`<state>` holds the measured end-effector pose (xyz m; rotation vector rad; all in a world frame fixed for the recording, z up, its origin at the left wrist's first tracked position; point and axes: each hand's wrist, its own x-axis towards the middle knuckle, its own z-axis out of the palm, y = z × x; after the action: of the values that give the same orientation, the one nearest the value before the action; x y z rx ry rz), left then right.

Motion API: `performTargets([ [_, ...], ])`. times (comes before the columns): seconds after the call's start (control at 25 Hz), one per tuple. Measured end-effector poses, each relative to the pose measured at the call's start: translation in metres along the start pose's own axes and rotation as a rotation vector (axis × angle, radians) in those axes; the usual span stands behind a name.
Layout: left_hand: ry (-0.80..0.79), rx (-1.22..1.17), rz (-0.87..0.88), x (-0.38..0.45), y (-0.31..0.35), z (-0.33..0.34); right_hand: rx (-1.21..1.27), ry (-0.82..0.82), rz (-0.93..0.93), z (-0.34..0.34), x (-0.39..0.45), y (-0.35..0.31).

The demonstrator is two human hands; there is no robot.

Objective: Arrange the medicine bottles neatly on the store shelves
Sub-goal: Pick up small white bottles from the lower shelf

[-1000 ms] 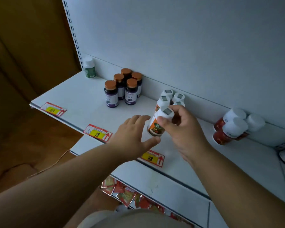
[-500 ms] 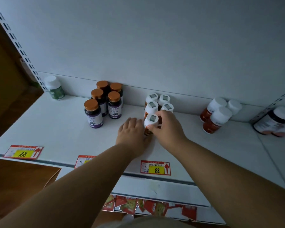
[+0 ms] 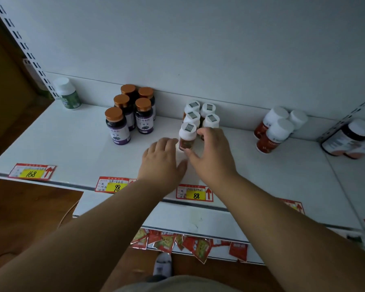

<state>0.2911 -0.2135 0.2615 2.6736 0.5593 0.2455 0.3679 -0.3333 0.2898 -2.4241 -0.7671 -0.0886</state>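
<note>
Two hands meet at a white-capped bottle [image 3: 187, 135] on the shelf [image 3: 76, 144], just before four matching bottles [image 3: 200, 114]. Right hand [image 3: 214, 157] fingers spread, seemingly cupping it (contact hidden); left hand [image 3: 163, 163] flat, fingers together, beside it.

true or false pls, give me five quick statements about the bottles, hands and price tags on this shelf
1. Five orange-capped purple bottles stand on the shelf. True.
2. The front white-capped bottle lies on its side. False: it stands upright, in front of four like it.
3. The yellow price tag below the hands reads 88. True.
4. The left hand has the front bottle in its grip. False: it lies flat on the shelf beside the bottle, fingers straight.
5. The green-labelled bottle stands among the red bottles. False: it stands alone at the far left.
</note>
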Motion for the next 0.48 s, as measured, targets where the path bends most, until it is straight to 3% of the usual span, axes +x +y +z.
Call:
performTargets([
  [0.2, 0.079, -0.086, 0.132, -0.066, 0.038, -0.017, -0.039, -0.065, -0.014, -0.047, -0.055, 0.020],
  [0.48, -0.065, -0.159, 0.543, -0.096, 0.095, 0.000, -0.086, 0.116, 0.209, -0.102, -0.152, 0.050],
])
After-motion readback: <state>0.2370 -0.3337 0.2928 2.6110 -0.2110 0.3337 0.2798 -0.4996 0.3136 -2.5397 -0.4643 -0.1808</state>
